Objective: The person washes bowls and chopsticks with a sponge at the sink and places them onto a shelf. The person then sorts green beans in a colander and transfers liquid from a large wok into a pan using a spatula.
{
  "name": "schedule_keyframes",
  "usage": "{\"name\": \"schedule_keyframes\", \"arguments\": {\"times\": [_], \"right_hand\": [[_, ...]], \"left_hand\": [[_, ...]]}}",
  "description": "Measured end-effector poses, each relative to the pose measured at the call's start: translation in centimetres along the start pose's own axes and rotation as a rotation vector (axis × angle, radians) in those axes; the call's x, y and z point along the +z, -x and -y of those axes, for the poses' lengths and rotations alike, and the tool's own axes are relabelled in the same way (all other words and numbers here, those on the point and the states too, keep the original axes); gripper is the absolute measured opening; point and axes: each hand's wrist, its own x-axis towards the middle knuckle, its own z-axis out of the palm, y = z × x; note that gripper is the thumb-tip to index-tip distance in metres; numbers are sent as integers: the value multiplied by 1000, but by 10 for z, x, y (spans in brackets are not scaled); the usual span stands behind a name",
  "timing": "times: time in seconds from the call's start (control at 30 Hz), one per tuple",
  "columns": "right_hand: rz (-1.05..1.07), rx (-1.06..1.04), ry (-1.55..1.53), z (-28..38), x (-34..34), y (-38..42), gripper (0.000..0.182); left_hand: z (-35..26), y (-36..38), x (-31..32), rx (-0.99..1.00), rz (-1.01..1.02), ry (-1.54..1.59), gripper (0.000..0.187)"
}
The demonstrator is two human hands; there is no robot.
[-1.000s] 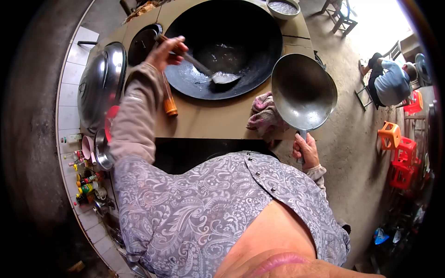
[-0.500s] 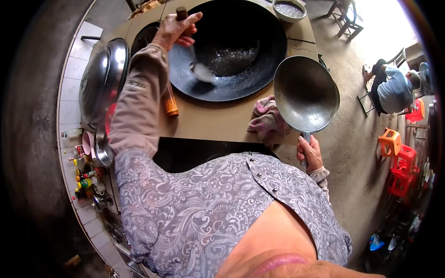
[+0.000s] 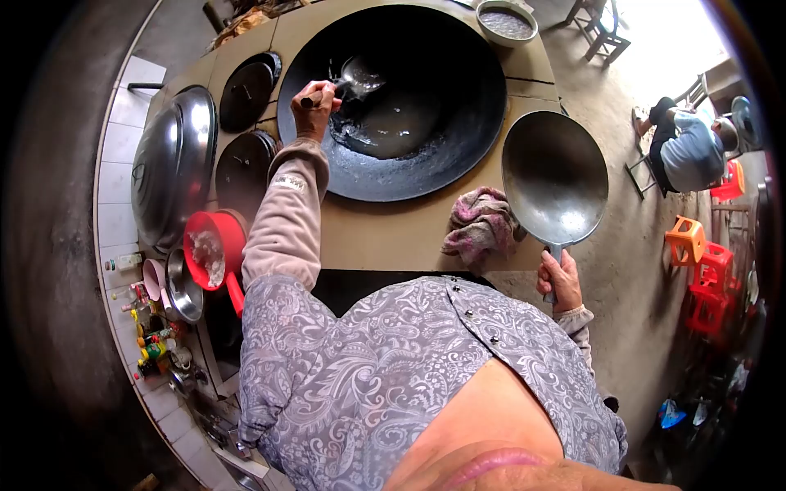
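My left hand (image 3: 315,110) is closed around the handle of a metal ladle (image 3: 362,75), whose head is inside a large black wok (image 3: 409,176) set in the counter. Cloudy liquid (image 3: 397,123) lies at the wok's bottom. My right hand (image 3: 560,282) grips the handle of a metal pan (image 3: 555,176), which is held over the counter's right edge with its inside showing. A crumpled pink and grey cloth (image 3: 481,225) sits just left of the pan.
Left of the wok are two round dark lids (image 3: 246,92), a large metal lid (image 3: 176,168) and a red dipper (image 3: 214,250) with white contents. A bowl (image 3: 506,23) stands at the back right. One person (image 3: 692,151) sits at right near plastic stools (image 3: 686,241).
My left hand has moved down in view, and the ladle's head has swung from the wok's near left side to its far left part. The pan sits slightly farther right and lower in view.
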Motion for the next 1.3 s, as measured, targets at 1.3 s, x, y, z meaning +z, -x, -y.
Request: {"name": "schedule_keyframes", "arguments": {"times": [1.3], "right_hand": [[33, -29, 1, -8, -24, 7, 17]], "left_hand": [[-115, 4, -9, -667, 331, -15, 47]]}}
